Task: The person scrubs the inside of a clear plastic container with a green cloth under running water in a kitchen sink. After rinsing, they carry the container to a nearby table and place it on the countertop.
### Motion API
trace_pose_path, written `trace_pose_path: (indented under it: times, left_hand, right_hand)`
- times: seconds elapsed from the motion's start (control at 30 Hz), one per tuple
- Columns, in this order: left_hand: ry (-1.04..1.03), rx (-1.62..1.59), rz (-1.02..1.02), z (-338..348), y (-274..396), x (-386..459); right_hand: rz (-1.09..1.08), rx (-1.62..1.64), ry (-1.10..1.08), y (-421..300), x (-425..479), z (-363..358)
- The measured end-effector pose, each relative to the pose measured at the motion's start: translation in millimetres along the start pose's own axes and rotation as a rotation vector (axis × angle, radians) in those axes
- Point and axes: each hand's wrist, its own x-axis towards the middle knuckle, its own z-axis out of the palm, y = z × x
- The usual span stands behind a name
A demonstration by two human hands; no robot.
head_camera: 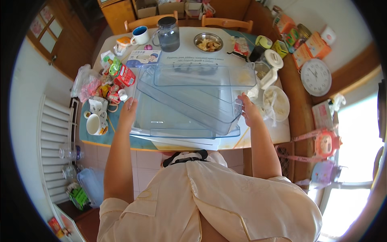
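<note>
Clear bluish plastic bins and a flat plastic shelf or drawer (163, 113) lie stacked before me on the dining table (87, 137). One long bin (187, 98) rests slantwise across the stack, and another (205, 75) lies behind it, parallel to the table's far edge. My left hand (128, 112) is at the left edge of the stack, thumb up; whether it grips a rim is unclear. My right hand (248, 110) has its fingers at the right end of the slanted bin, and its exact hold is partly hidden.
Left of the stack are a white cup (96, 124), snack packets (124, 72) and plastic bags (86, 81). Behind stand a glass pitcher (169, 37), a mug (140, 35) and a steel bowl of food (208, 42). At right are a lidded white jug (270, 71) and a bagged plate (275, 103).
</note>
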Motion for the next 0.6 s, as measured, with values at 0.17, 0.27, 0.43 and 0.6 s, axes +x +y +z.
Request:
trace_pose_path:
  times: [0.17, 0.27, 0.43, 0.6]
  left_hand:
    - [0.025, 0.044, -0.231, 2, 15, 11]
    - [-0.027, 0.048, -0.329, 1, 22, 17]
    - [0.015, 0.07, -0.364, 5, 37, 27]
    - [0.038, -0.13, -0.161, -3, 26, 41]
  right_hand:
    - [0.088, 0.045, -0.105, -5, 24, 12]
    - [0.152, 0.167, -0.096, 0, 27, 20]
    - [0.112, 0.201, -0.02, 4, 25, 25]
    - [0.037, 0.146, 0.06, -6, 0, 13]
